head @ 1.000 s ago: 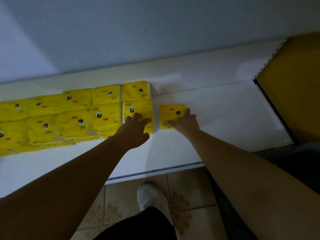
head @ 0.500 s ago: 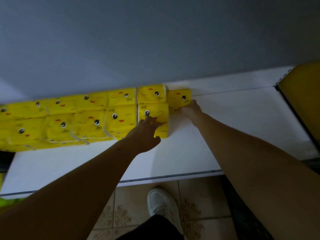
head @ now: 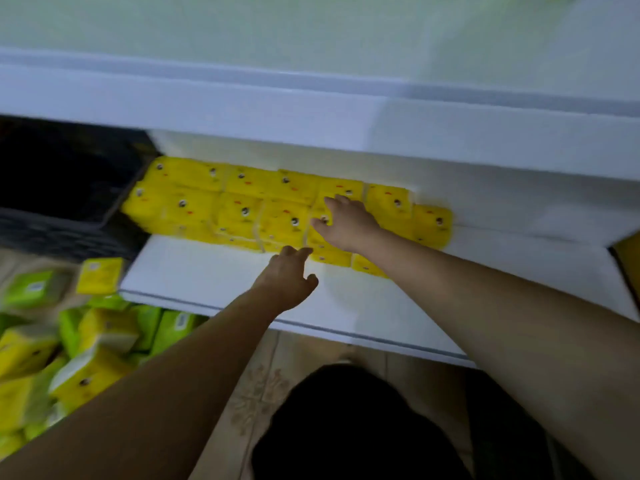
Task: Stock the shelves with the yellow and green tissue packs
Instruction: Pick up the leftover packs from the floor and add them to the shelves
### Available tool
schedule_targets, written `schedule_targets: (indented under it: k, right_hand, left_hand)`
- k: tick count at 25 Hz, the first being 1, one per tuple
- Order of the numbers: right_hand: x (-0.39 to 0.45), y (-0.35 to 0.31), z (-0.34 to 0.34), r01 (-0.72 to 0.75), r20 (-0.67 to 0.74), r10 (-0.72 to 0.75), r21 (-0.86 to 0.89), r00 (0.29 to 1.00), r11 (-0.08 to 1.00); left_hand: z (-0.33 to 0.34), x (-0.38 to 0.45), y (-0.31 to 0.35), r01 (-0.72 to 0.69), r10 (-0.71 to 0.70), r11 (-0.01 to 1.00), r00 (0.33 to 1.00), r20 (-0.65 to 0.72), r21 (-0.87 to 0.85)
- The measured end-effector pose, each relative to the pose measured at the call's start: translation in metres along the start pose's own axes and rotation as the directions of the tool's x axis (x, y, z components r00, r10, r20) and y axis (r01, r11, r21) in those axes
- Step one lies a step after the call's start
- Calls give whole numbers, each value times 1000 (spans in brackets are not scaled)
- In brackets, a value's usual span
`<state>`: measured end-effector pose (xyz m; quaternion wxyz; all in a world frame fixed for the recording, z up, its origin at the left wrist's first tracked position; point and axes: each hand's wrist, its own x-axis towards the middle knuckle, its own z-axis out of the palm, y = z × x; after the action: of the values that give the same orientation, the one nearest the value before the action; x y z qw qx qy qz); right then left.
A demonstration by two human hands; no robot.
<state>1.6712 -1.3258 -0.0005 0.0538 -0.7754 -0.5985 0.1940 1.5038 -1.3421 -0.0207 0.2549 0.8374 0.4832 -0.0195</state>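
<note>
Your view has swung up and to the left since half a second ago, so the white upper shelf board [head: 311, 109] now fills the top and a loose heap of yellow and green tissue packs on the floor [head: 79, 348] has come into sight at lower left. The double row of yellow plastic-wrapped tissue packs with cartoon faces [head: 242, 206] still lies along the back of the white lower shelf [head: 207, 271]. Your right hand [head: 348, 225], which was pushing the end pack into the back row, has moved left and now rests with fingers spread flat on top of the packs, holding nothing. Your left hand [head: 285, 278] has drawn back slightly; its fingers are loosely extended, tips at the front edge of the row, gripping nothing. The picture is motion-blurred.
</note>
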Motion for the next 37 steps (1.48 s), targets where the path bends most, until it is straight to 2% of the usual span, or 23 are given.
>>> schedule_targets:
  k: [4,8,10,12,13,16,18,19,21,23,25,27,30,32,34,36,37]
  right_hand:
    - [-3,-148,16,276,209,-251,-97,945,956]
    - [-6,-255,50,461,351,-383,-172,855,871]
    - [-5,-296,83,529,430,-411,-203,804,824]
    - [-3,-328,125,574,492,-420,-217,763,789]
    - [-2,-343,148,580,514,-417,-207,750,788]
    - [5,-373,218,516,517,-397,-104,758,850]
    - [9,-390,261,421,517,-374,28,770,907]
    - [10,-396,279,356,527,-352,98,774,929]
    - [9,-404,309,170,578,-283,243,766,955]
    - [1,-405,330,-73,648,-191,357,738,931]
    - [-8,-405,338,-166,662,-164,406,731,899]
    - [-14,-407,324,-153,645,-187,432,741,889]
    - [-18,-414,273,-71,591,-236,448,771,891]
    - [-23,-417,229,-39,535,-261,485,804,873]
    - [-30,-414,178,6,482,-297,517,824,856]
    - [-40,-400,125,48,429,-329,548,841,835]
    - [-46,-389,100,59,394,-332,565,857,823]
  left_hand:
    - [-1,-69,-91,286,-286,956,958,13,-72]
    - [27,-129,-167,458,-453,878,889,71,-137]
    - [40,-152,-201,535,-538,819,842,47,-208]
    - [45,-165,-238,620,-666,700,746,-9,-354]
    - [45,-171,-258,649,-738,613,674,-33,-450]
    - [37,-184,-315,639,-913,298,407,-16,-709]
    - [32,-190,-353,573,-948,150,314,47,-806]
    - [32,-191,-370,538,-950,112,305,70,-836]
    - [32,-190,-397,450,-938,64,332,100,-891]
    - [31,-190,-407,352,-910,5,390,142,-936]
    - [29,-191,-406,347,-893,34,431,127,-937]
    - [22,-197,-400,397,-892,129,446,68,-909]
    - [-4,-209,-384,502,-859,294,513,6,-813]
    - [-29,-212,-370,471,-805,416,588,-75,-778]
    - [-61,-215,-345,356,-733,507,657,-176,-785]
    - [-91,-218,-312,264,-705,496,679,-206,-827]
    - [-103,-219,-293,226,-706,445,683,-185,-867]
